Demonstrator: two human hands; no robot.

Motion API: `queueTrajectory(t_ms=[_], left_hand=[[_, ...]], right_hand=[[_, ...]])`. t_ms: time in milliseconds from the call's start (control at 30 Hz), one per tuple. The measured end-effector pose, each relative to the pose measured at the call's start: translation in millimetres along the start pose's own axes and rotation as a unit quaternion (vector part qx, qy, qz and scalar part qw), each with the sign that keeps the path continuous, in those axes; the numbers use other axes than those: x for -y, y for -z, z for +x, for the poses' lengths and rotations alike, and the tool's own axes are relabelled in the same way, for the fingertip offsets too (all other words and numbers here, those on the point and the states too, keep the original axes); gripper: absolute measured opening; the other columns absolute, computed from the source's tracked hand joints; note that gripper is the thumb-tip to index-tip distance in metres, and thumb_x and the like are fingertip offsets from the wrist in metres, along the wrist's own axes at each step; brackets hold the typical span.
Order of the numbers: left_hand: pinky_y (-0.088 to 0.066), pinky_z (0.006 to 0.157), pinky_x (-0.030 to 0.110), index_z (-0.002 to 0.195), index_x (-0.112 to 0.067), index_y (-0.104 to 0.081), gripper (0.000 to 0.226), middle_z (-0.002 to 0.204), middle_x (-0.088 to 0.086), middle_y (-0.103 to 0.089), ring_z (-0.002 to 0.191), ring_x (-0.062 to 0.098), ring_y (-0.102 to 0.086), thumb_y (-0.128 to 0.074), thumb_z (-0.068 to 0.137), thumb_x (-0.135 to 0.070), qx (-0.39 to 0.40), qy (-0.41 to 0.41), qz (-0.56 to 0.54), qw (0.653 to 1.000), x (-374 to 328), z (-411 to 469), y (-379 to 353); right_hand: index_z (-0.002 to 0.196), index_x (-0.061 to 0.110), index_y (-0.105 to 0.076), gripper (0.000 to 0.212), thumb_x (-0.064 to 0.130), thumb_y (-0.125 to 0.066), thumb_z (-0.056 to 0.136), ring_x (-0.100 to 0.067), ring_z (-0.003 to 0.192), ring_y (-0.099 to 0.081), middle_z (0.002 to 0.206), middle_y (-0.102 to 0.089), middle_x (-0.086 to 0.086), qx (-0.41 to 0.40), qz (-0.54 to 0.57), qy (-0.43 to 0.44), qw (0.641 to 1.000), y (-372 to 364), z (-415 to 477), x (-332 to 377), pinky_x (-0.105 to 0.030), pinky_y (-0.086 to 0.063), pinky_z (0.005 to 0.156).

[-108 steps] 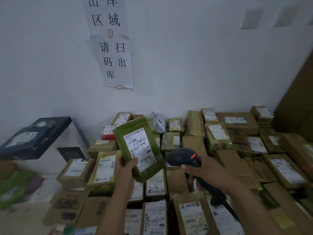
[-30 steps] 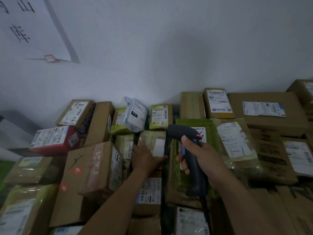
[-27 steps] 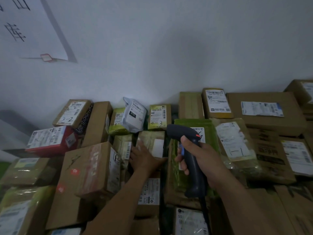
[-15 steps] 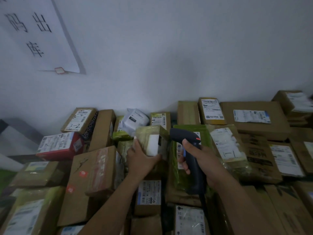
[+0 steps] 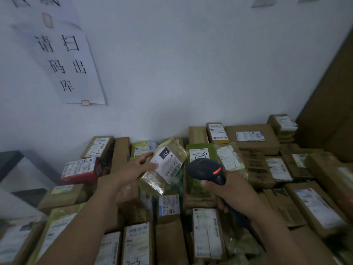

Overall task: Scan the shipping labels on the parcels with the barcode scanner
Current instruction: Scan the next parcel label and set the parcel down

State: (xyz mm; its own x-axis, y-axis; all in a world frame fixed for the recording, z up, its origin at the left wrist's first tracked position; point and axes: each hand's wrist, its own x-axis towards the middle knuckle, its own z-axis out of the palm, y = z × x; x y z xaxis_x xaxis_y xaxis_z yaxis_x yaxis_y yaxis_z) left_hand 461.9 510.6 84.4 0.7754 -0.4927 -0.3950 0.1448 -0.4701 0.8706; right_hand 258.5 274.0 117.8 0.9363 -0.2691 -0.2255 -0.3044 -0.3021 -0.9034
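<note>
Pouch [image 5: 152, 185] held up over the middle of the pile [image 5: 286, 205], clear of the parcels under it and tilted, white label [image 5: 168, 165] facing the camera. Left hand [image 5: 133, 170] pinches the pouch's left edge: thumb flat on the label's left margin, fingers out of sight behind. Right hand [image 5: 233, 192] is curled round the scanner [image 5: 206, 168] grip, just right of the pouch, with a red light showing on the scanner head. Cannot tell whether a finger is on the trigger. The head looks very near the label and not squarely on it. Risks as I judge them: a read at this slant, off crinkled glossy film, may fail or need repeating. The thumb may cover part of a code. The green pouch [image 5: 193, 184] lies directly behind the scanner, with labelled parcels all round, so a stray beam could log the wrong parcel. A one-edge pinch on a limp pouch could let it sag or slip back into the pile, and it might then be mixed with unscanned ones.
</note>
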Motion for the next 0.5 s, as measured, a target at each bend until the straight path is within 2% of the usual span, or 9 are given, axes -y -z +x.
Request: queueTrajectory(t_ms=[100, 167, 300, 367, 400, 467, 500], left_hand=[[-0.055, 0.067, 0.018, 0.151, -0.025, -0.034, 0.073, 0.118, -0.003, -0.059, 0.095, 0.011, -0.067, -0.069, 0.087, -0.022, 0.023, -0.006, 0.040, 0.999, -6, -24, 8], [-0.052, 0.069, 0.015, 0.152, -0.021, -0.032, 0.070, 0.121, -0.001, -0.057, 0.099, 0.008, -0.062, -0.066, 0.091, -0.019, 0.033, -0.003, 0.065, 0.997, -8, -34, 13], [-0.049, 0.071, 0.015, 0.152, -0.028, -0.033, 0.077, 0.128, 0.000, -0.057, 0.101, 0.006, -0.059, -0.071, 0.085, -0.031, 0.040, 0.004, 0.088, 0.995, -11, -55, 20], [-0.054, 0.078, 0.021, 0.152, -0.031, -0.034, 0.091, 0.132, 0.002, -0.057, 0.107, 0.012, -0.062, -0.079, 0.074, -0.041, 0.037, 0.008, 0.083, 0.996, -8, -61, 26], [-0.055, 0.088, 0.030, 0.151, -0.033, -0.034, 0.099, 0.135, 0.004, -0.056, 0.112, 0.019, -0.062, -0.085, 0.068, -0.046, 0.033, 0.012, 0.074, 0.997, -7, -64, 28], [-0.049, 0.102, 0.047, 0.150, -0.035, -0.035, 0.113, 0.139, 0.009, -0.055, 0.119, 0.028, -0.060, -0.091, 0.054, -0.054, 0.023, 0.016, 0.059, 0.998, -6, -67, 34], [-0.047, 0.104, 0.049, 0.151, -0.035, -0.035, 0.119, 0.139, 0.008, -0.055, 0.119, 0.028, -0.061, -0.091, 0.048, -0.059, 0.020, 0.013, 0.063, 0.998, -5, -68, 36]], right_hand=[[0.083, 0.022, -0.063, 0.019, 0.037, -0.073, 0.087, -0.006, 0.037, -0.054, 0.047, -0.062, 0.005, 0.022, -0.058, 0.027, 0.998, -2, -25, 7, -0.018, -0.043, 0.043], [0.084, 0.023, -0.064, 0.017, 0.038, -0.073, 0.087, -0.005, 0.037, -0.053, 0.046, -0.061, 0.008, 0.029, -0.068, 0.037, 0.997, -4, -37, 12, -0.017, -0.043, 0.042], [0.074, 0.028, -0.062, 0.021, 0.042, -0.072, 0.087, -0.005, 0.037, -0.055, 0.048, -0.063, 0.008, 0.041, -0.087, 0.047, 0.994, -9, -53, 19, -0.016, -0.044, 0.041], [0.080, 0.029, -0.063, 0.018, 0.043, -0.071, 0.088, -0.004, 0.038, -0.055, 0.050, -0.064, 0.008, 0.048, -0.095, 0.047, 0.993, -10, -57, 22, -0.016, -0.045, 0.043], [0.085, 0.029, -0.063, 0.016, 0.043, -0.070, 0.088, -0.004, 0.038, -0.056, 0.051, -0.065, 0.008, 0.053, -0.098, 0.047, 0.993, -10, -59, 22, -0.016, -0.045, 0.043], [0.094, 0.029, -0.063, 0.016, 0.043, -0.070, 0.089, -0.004, 0.038, -0.056, 0.051, -0.065, 0.009, 0.062, -0.098, 0.049, 0.992, -10, -61, 24, -0.016, -0.046, 0.044], [0.094, 0.029, -0.063, 0.016, 0.043, -0.069, 0.089, -0.005, 0.038, -0.056, 0.050, -0.065, 0.009, 0.065, -0.097, 0.049, 0.992, -10, -62, 24, -0.017, -0.046, 0.044]])
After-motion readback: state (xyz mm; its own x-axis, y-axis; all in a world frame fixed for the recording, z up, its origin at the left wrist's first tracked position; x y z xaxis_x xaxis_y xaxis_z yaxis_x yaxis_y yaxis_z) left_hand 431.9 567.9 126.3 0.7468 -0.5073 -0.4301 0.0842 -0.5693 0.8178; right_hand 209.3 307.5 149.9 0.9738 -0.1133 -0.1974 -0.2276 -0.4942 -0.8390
